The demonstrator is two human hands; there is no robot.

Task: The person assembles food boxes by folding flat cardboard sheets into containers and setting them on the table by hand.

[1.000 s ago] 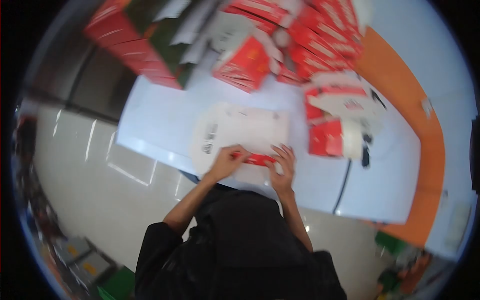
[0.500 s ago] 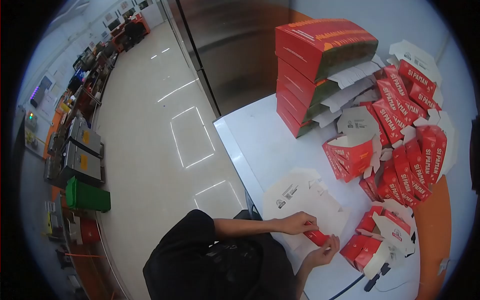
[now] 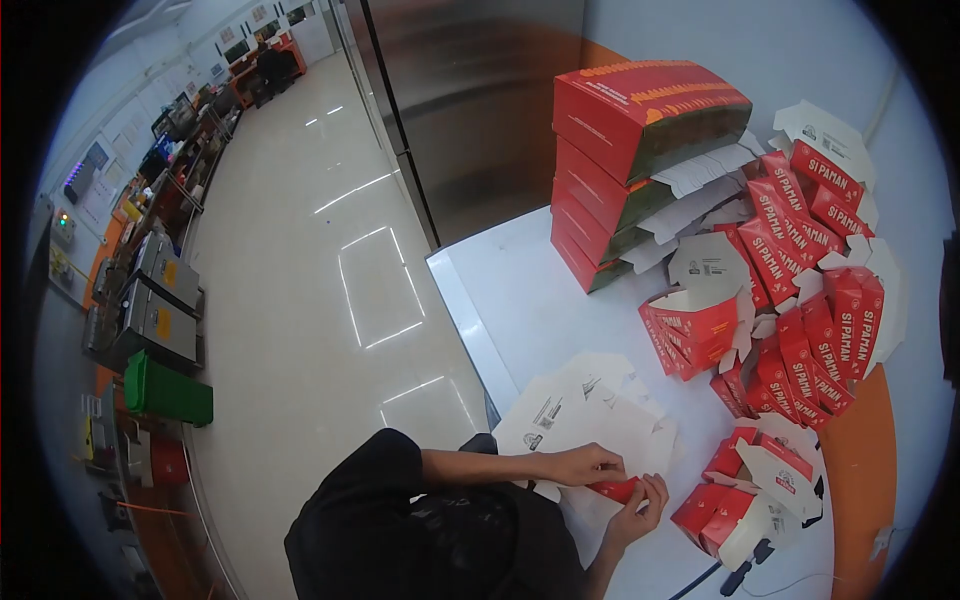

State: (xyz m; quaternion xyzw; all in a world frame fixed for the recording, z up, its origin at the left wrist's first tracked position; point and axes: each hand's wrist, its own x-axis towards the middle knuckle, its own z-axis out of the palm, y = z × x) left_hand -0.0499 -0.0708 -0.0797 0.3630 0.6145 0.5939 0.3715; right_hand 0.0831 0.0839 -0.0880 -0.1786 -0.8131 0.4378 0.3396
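Note:
A flat white cardboard food box (image 3: 565,415), printed with small black logos, lies partly unfolded at the near edge of the table in the head view. One of its panels is red and turned up between my hands. My left hand (image 3: 585,464) is closed on the upper left end of this red panel (image 3: 616,489). At its right end my right hand (image 3: 640,508) pinches the panel's edge, thumb and fingers together. The palms and part of the panel are hidden by my fingers.
Stacked large red boxes (image 3: 600,150) stand at the table's back. Folded red "SI PAMAN" cartons (image 3: 790,300) are piled on the right, with more red-and-white cartons (image 3: 745,490) nearer me. A black cable (image 3: 735,580) lies beside them. A steel cabinet (image 3: 480,110) borders the table.
The view has shifted slightly. My hands have drawn closer together on the red panel, and less of it shows between them. The white cardboard beneath has shifted left.

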